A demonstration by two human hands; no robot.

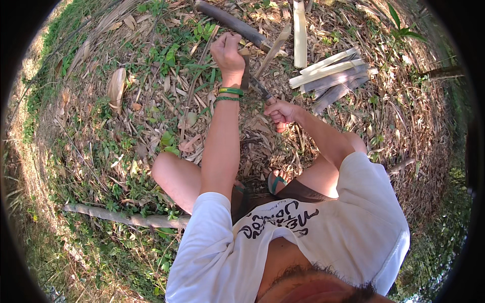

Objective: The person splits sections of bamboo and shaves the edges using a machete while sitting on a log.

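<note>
My right hand (283, 112) is closed round the handle of a large knife (260, 88), whose orange handle end shows below the fist. Its dark, broad blade points up and left, passing close beside my left wrist. My left hand (227, 53) is curled into a fist just left of the blade; whatever it grips is hidden by the fingers. Between the hands and the upper right, a pale split bamboo strip (275, 49) slants near the blade. A dark, round bamboo pole (235, 22) lies on the ground beyond my left hand.
Several split bamboo pieces (333, 76) lie piled to the right, and a long pale strip (300, 35) lies above them. A branch (126, 218) crosses the ground at the left. Dry leaves and green plants cover the ground around my sandalled feet (277, 181).
</note>
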